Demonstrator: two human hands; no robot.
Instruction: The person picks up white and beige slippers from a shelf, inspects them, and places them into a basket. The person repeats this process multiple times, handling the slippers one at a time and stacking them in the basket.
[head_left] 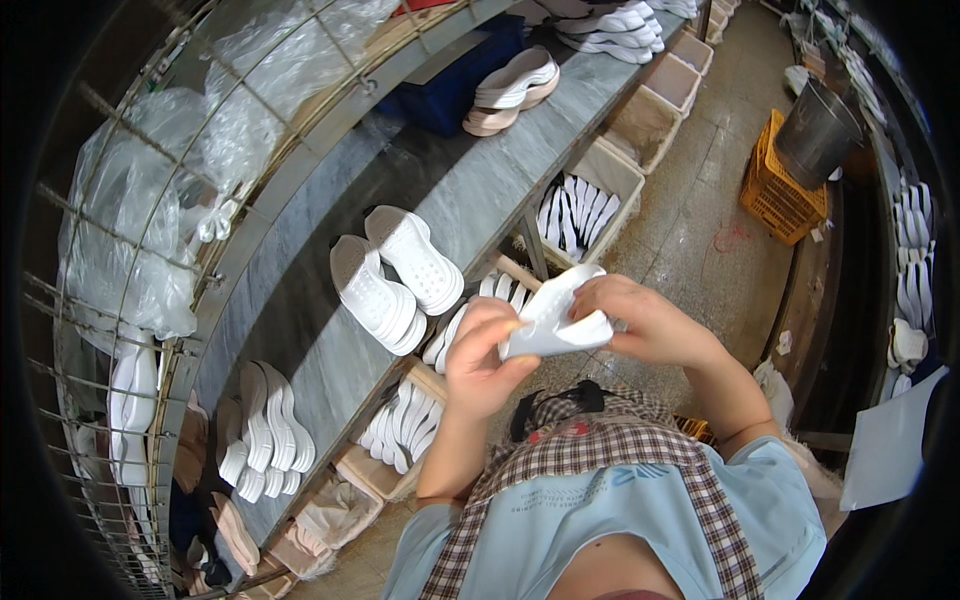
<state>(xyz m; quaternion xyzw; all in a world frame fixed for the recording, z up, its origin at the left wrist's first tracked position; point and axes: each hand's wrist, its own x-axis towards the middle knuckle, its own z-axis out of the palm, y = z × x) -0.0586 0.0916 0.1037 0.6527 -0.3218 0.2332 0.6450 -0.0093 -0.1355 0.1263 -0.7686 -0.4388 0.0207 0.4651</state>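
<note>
Between my hands, in front of my checked apron, is a white shoe sole [548, 318], bent and tilted. My left hand [484, 352] pinches its left end between thumb and fingers. At the other end my right hand [632, 318] grips the curled edge, with some fingertips hidden behind it. On the grey marble-patterned bench to my left lie two short stacks of white soles, one stack [375, 292] closer and the other [416, 258] just beyond it. Their upper faces have small round bumps.
White soles stand in a row [268, 430] at the bench's near end. Bins of soles [592, 210] line the bench's side. A wire rack [230, 190] with plastic bags rises at the left. Across the aisle, a dark bucket [817, 130] sits on a yellow crate [775, 190].
</note>
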